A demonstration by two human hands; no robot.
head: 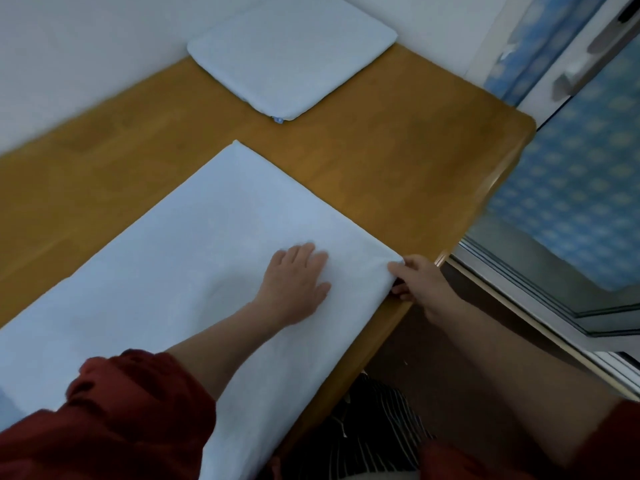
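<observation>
Nearest the camera, a red sleeve (121,420) leads out to the left hand (294,282), which lies flat with straight fingers on the large towel (173,271). Just beside it, the right hand (415,282) pinches the towel's near right corner, thumb on top and fingers tucked beneath, at the edge of the wooden counter (398,161). The pale blue towel is spread long across the counter and looks doubled over once, though blur hides the layers. So this piece seems to be early in its folding, with the corner being squared and several folds left. Farther back, well apart from it, a folded towel (291,57) rests against the wall as a compact square, apparently finished.
</observation>
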